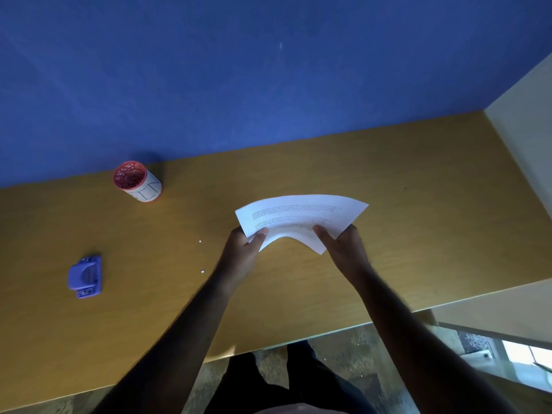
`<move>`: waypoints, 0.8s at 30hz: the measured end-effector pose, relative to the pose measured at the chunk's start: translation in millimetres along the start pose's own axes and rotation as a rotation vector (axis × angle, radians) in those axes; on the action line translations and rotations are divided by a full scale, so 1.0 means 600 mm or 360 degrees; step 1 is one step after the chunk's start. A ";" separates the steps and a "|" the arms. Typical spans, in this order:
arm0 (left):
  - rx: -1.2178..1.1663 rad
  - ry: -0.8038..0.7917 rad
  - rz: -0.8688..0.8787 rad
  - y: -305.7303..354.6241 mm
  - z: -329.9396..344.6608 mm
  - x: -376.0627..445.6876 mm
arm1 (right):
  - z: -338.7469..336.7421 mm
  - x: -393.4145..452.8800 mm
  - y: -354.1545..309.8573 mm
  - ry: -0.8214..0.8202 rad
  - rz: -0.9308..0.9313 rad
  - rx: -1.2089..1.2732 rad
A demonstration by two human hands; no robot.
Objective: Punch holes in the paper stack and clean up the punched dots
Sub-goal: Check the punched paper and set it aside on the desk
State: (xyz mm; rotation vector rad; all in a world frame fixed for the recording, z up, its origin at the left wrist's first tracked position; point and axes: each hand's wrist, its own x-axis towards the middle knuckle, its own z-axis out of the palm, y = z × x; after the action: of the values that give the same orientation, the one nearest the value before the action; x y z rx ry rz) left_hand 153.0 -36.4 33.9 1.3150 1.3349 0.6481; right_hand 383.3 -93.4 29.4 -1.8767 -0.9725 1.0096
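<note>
A white paper stack [301, 218] with printed lines is held above the middle of the wooden table [418, 210], bowed upward between both hands. My left hand [242, 252] grips its near left corner, thumb on top. My right hand [343, 249] grips the near right side. A purple hole punch [85, 276] lies on the table far to the left, apart from both hands. Two small white punched dots [199, 241] [202, 271] lie on the table left of my left hand.
A red cup [136, 182] with a white label, filled with small bits, stands at the back left near the blue wall [239, 70]. The table's near edge runs diagonally below my forearms. A cream wall [525, 121] bounds the right side.
</note>
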 end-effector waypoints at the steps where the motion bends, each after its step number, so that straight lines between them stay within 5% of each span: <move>1: 0.0006 0.0005 0.0002 -0.001 0.000 0.001 | -0.002 0.001 0.001 -0.0007 -0.0005 -0.0013; 13: -0.0085 -0.0031 -0.0105 -0.004 0.013 0.027 | -0.019 0.024 0.013 -0.0104 -0.0096 -0.0065; 24: -0.0118 -0.0072 -0.0372 -0.033 0.051 0.060 | -0.023 0.048 0.076 0.0000 0.0192 -0.0036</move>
State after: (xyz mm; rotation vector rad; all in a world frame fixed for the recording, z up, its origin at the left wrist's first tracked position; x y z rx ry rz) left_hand 182.4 -17.0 -3.4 1.0881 1.3889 0.4986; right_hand 418.5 -90.5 -13.7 -1.9732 -0.8830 1.0732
